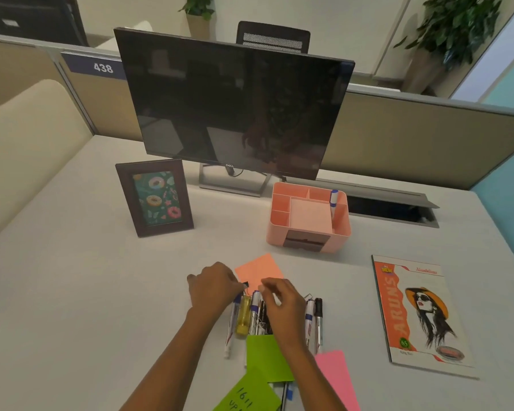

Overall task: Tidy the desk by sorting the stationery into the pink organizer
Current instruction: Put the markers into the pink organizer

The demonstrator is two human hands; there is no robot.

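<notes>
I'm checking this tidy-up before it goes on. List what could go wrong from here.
1. Both hands, left hand and right hand, crowd a small black clip over the row of loose white markers; a nudge could roll them apart.
2. The orange sticky note lies under the hands and may crease or get dragged.
3. The pink plastic organizer sits farther back, so carried items could drop on the way.
</notes>
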